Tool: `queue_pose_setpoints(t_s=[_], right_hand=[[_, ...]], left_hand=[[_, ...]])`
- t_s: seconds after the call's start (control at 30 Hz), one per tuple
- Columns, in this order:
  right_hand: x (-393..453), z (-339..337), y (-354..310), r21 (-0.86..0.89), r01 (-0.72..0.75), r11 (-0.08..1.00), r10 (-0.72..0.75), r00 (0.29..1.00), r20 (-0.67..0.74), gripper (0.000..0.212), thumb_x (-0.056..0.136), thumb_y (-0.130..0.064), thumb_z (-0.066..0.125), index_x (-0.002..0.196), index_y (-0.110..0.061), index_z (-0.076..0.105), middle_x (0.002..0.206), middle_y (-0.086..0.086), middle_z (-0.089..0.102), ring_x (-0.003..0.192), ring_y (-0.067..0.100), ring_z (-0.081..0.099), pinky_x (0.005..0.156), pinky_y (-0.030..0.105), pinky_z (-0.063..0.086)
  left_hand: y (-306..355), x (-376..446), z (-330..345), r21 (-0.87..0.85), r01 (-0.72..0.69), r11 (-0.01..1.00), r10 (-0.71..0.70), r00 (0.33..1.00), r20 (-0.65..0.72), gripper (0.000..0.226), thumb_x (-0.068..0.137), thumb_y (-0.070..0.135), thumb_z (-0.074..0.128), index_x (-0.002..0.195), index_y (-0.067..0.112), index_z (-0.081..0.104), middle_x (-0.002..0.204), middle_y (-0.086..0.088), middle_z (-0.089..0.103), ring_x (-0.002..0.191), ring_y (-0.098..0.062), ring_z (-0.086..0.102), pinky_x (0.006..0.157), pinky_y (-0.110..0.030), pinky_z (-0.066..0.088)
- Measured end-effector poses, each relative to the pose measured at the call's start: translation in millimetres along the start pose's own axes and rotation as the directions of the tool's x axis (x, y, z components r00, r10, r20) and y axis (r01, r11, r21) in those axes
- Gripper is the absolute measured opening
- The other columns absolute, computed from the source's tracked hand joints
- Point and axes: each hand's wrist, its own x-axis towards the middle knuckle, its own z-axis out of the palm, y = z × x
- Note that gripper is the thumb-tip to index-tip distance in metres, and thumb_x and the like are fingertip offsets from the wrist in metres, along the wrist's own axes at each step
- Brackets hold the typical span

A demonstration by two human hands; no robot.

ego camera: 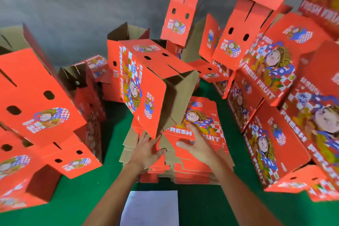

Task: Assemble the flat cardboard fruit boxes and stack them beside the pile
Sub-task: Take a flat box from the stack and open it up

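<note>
Two bare hands reach toward a half-folded red fruit box above a pile of flat ones.

The half-folded box (146, 82), tilted with its brown inside showing, sits at the centre over the flat pile (198, 145); both read "FRESH FRUIT" beside a cartoon child's face. The left hand (146, 150) has straight fingers touching the box's lower corner. The right hand (199, 145) hovers with fingers spread, holding nothing. Assembled boxes (271, 71) with the same print crowd the left and right edges of the green floor mat (88, 194). A white sheet (150, 207) lies nearest the viewer.
</note>
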Motion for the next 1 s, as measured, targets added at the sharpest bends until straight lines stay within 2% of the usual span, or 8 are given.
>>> queue_pose_setpoints(t_s=[0.13,0.23,0.33,0.5,0.63,0.8,0.9,1.0], right_hand=[[10.4,0.1,-13.3,0.158,0.004,0.987,-0.002,1.0,-0.014,0.111,0.07,-0.072,0.081,0.159,-0.045,0.022,0.16,-0.011,0.039,0.146,0.01,0.039,0.121,0.043,0.034],[23.8,1.9,-31.3,0.288,-0.008,0.958,0.001,1.0,0.026,0.101,0.079,-0.049,0.086,0.16,-0.036,0.026,0.159,-0.003,0.042,0.139,0.013,0.05,0.119,0.039,0.039],[37.2,9.5,-56.0,0.288,-0.016,0.958,0.005,0.999,0.037,0.094,0.087,-0.045,0.081,0.161,-0.031,0.025,0.152,-0.005,0.051,0.124,-0.002,0.056,0.107,0.019,0.042],[56.0,34.6,-106.4,0.234,0.029,0.972,-0.046,0.997,0.068,0.08,0.096,-0.04,0.072,0.16,-0.017,0.031,0.153,0.004,0.051,0.14,0.02,0.049,0.12,0.04,0.036],[73.1,55.3,-148.6,0.26,0.016,0.966,0.001,0.998,-0.065,0.045,0.105,-0.04,0.056,0.13,-0.004,0.062,0.124,0.017,0.071,0.116,0.038,0.068,0.104,0.053,0.05],[65.6,60.0,-178.8,0.174,0.092,0.98,-0.034,0.951,-0.308,0.063,0.105,-0.054,0.039,0.086,-0.002,0.07,0.086,0.02,0.075,0.09,0.037,0.073,0.082,0.048,0.055],[60.5,49.7,-199.6,0.19,0.188,0.964,-0.098,0.91,-0.403,0.074,0.101,-0.062,0.038,0.075,0.0,0.067,0.081,0.021,0.074,0.083,0.038,0.073,0.076,0.051,0.056],[69.9,24.8,-237.8,0.336,0.27,0.902,-0.116,0.904,-0.412,0.063,0.103,-0.054,0.049,0.081,0.001,0.068,0.08,0.016,0.077,0.074,0.034,0.077,0.074,0.055,0.06]], left_hand=[[3.9,-5.2,-5.6,-0.15,0.019,0.988,-0.029,0.997,-0.068,0.064,0.097,0.059,0.06,0.151,0.024,0.053,0.151,-0.002,0.044,0.151,-0.024,0.026,0.129,-0.047,0.013],[3.5,-10.0,-12.6,-0.334,0.048,0.941,-0.114,0.977,-0.182,0.031,0.097,0.048,0.066,0.11,0.023,0.077,0.109,0.004,0.057,0.112,-0.017,0.058,0.105,-0.04,0.044],[1.8,-15.3,-22.7,-0.502,0.045,0.864,-0.25,0.903,-0.35,0.034,0.095,0.052,0.065,0.073,0.026,0.058,0.087,0.012,0.057,0.085,-0.004,0.059,0.081,-0.035,0.047],[-5.1,-16.4,-47.8,-0.456,-0.069,0.887,-0.229,0.792,-0.566,0.036,0.098,0.032,0.068,0.071,0.026,0.045,0.078,0.008,0.049,0.08,-0.011,0.052,0.075,-0.036,0.043],[-9.0,-17.0,-72.7,-0.382,-0.167,0.909,-0.134,0.751,-0.647,0.037,0.096,0.026,0.072,0.075,0.031,0.043,0.084,0.015,0.047,0.088,-0.012,0.05,0.078,-0.031,0.038],[-14.3,-19.4,-118.0,-0.253,-0.285,0.925,0.016,0.691,-0.722,0.041,0.091,0.018,0.074,0.121,0.039,0.054,0.127,0.014,0.055,0.123,-0.015,0.056,0.103,-0.034,0.044],[-15.6,-20.1,-137.3,-0.202,-0.311,0.929,0.09,0.718,-0.69,0.064,0.094,0.017,0.072,0.151,0.031,0.047,0.163,0.003,0.034,0.151,-0.015,0.036,0.121,-0.026,0.032],[-3.6,-11.1,-161.7,-0.177,-0.335,0.925,0.133,0.724,-0.677,0.078,0.096,0.021,0.07,0.16,0.042,0.031,0.173,0.008,0.009,0.157,-0.005,0.017,0.116,-0.006,0.02]])
